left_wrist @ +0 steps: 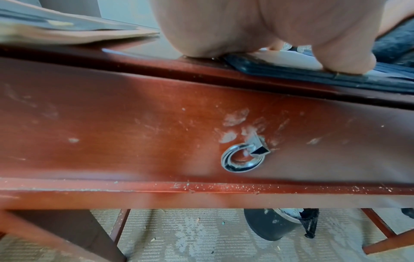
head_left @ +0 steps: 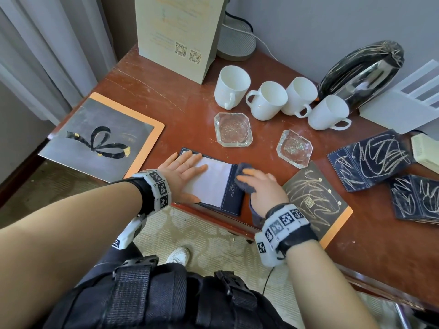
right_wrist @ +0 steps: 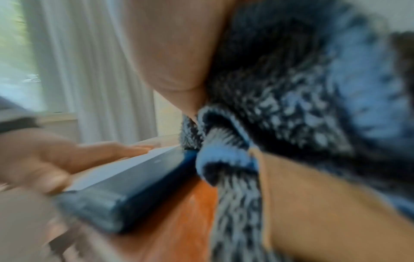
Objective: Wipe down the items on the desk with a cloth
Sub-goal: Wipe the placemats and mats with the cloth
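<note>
Reddish-brown wooden bench (head_left: 147,91), dusty, crowded. Black-and-steel kettle (head_left: 361,74) at back right, scribbled with marks. Four white ceramic mugs (head_left: 266,100) mid-bench, untouched so far by look. Navy leather notepad holder with white paper (head_left: 213,184) at front edge: item now under wipe. Two square glass ashtrays (head_left: 232,129) behind it, gritty. Left hand (head_left: 183,176) flat, fingers straight, pinning paper. Right hand (head_left: 263,186) grips grey-blue terry cloth (head_left: 244,174) on holder's right strip. Judgement: early stage; marked dark folders at right, mugs, ashtrays, kettle remain.
</note>
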### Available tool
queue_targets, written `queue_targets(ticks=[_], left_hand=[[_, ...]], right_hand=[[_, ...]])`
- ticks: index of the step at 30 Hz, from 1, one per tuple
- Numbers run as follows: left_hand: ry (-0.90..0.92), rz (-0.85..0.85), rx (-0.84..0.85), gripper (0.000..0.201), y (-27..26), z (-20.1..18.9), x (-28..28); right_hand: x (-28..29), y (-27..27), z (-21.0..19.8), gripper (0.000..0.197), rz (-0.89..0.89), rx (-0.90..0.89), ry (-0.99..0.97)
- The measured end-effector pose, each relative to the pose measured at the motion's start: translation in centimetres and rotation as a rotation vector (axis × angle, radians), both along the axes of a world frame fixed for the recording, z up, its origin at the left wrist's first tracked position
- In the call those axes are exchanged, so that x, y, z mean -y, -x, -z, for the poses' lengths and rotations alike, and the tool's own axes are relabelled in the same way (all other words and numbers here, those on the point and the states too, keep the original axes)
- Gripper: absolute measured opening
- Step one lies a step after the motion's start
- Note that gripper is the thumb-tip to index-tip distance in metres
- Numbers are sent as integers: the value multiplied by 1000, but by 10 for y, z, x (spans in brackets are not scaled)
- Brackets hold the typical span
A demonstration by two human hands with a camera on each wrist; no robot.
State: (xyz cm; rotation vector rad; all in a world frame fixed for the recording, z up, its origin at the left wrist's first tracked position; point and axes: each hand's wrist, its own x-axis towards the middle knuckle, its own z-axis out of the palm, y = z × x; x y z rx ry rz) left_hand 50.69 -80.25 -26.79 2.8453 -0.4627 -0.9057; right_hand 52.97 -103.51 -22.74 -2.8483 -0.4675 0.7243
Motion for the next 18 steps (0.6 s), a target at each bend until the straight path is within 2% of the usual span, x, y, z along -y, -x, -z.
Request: queue_targets(ticks=[3, 6, 10, 13, 15, 18], left_hand=[[-5, 0, -3, 88, 0, 0, 0], [3, 5, -17, 93, -1, 1, -1], [-14, -2, -22, 95, -1, 2, 0], [-34, -1, -8, 95, 0, 3, 2], [-44, 3, -10, 96, 0, 2, 2], [-59, 9, -12, 95, 0, 1, 3]], right_hand=[[-14, -3, 5, 68, 78, 44, 40], [-13, 16, 7, 68, 32, 48, 33], [10, 50, -1, 65, -110, -66, -26], [21, 50, -11, 62, -112, -140, 83], [22, 39, -16, 61, -36, -76, 121], [9, 13, -15, 59, 110, 100, 4]])
